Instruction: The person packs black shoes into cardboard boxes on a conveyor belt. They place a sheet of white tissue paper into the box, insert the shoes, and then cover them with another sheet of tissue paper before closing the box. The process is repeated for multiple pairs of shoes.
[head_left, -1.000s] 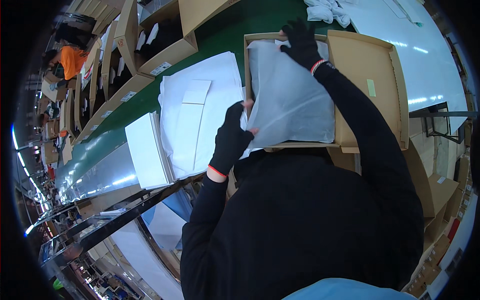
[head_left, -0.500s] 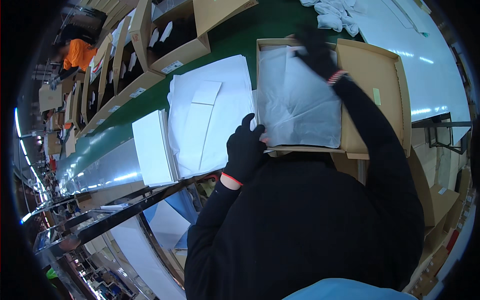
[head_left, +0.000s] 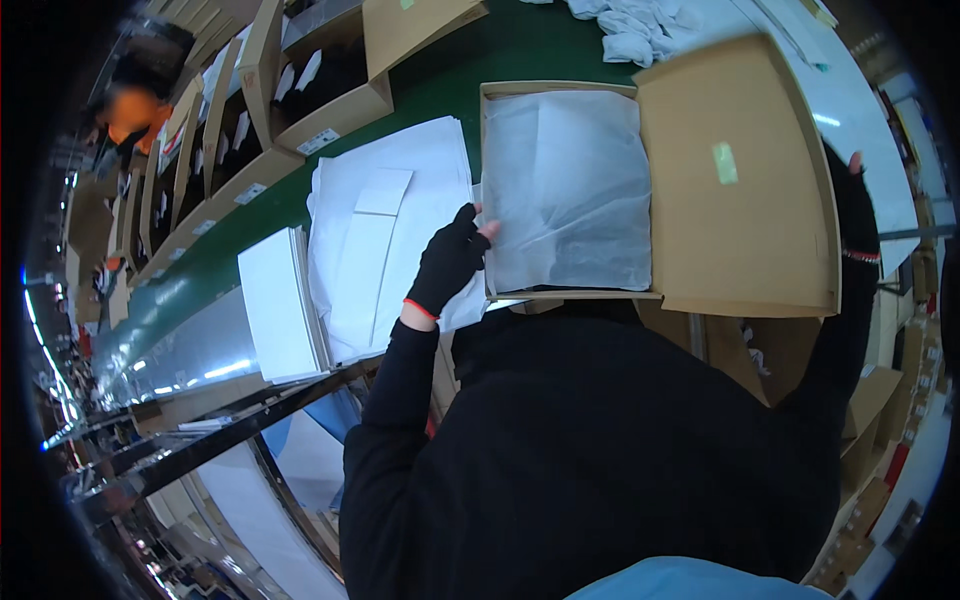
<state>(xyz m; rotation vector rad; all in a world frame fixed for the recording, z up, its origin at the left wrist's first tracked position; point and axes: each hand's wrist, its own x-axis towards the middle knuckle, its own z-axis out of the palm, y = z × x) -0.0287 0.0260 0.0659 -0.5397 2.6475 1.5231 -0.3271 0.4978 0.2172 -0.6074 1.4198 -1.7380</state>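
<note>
A brown cardboard box [head_left: 560, 294] stands in front of me, with a sheet of translucent white tissue paper [head_left: 570, 190] over what is inside. Its hinged lid [head_left: 740, 230] is swung out to the right and its far part is tilted up. My left hand [head_left: 447, 262], in a black glove with bare fingertips, pinches the box's left wall, thumb over the rim. At the lid's outer right edge is my right hand [head_left: 852, 205], gloved the same way. The thumb shows; the other fingers are mostly hidden behind the lid it holds.
Left of the box lie white paper sheets [head_left: 335, 250] and a stack of white cards or boards [head_left: 280, 310]. Open cartons [head_left: 330, 115] with black items line the green table [head_left: 440, 75]. White crumpled cloth [head_left: 640, 30] lies beyond the box. A co-worker in orange [head_left: 135, 115] is at far left.
My right hand has left the tissue paper and moved right to the lid's outer edge. The lid has lifted and tilted. My left hand has moved slightly onto the box's left rim.
</note>
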